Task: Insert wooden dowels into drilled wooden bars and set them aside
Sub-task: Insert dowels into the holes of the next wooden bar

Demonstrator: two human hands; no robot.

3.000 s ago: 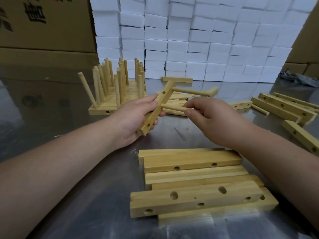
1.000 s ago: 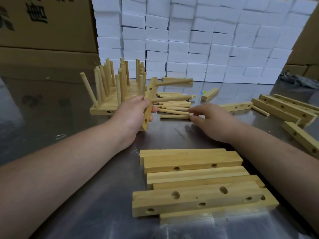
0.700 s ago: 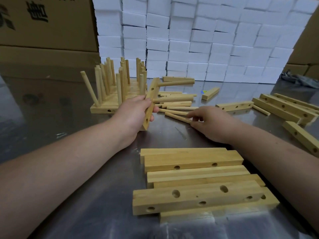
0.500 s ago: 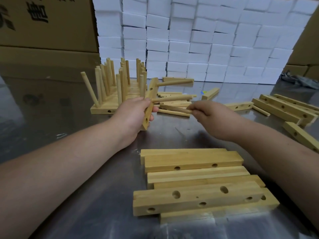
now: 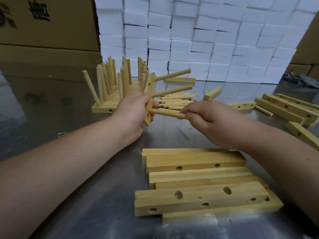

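My left hand (image 5: 133, 112) grips a drilled wooden bar (image 5: 149, 87) held nearly upright above the metal table. Two dowels (image 5: 172, 91) stick out of the bar to the right. My right hand (image 5: 208, 121) pinches a third dowel (image 5: 165, 113), whose left tip sits at the bar's lower hole. Loose dowels (image 5: 174, 101) lie in a pile on the table behind my hands. Finished bars with upright dowels (image 5: 117, 83) stand at the back left. A stack of drilled bars (image 5: 198, 180) lies in front of me.
More drilled bars (image 5: 284, 107) lie at the right, one (image 5: 241, 105) near the dowel pile. White foam blocks (image 5: 207, 40) form a wall at the back. Cardboard boxes (image 5: 48, 23) stand at the back left. The metal table (image 5: 51, 118) is shiny.
My right hand picked a dowel from the pile, lifted it and brought its tip to the bar's lower hole. The left hand kept holding the bar with two dowels in it.
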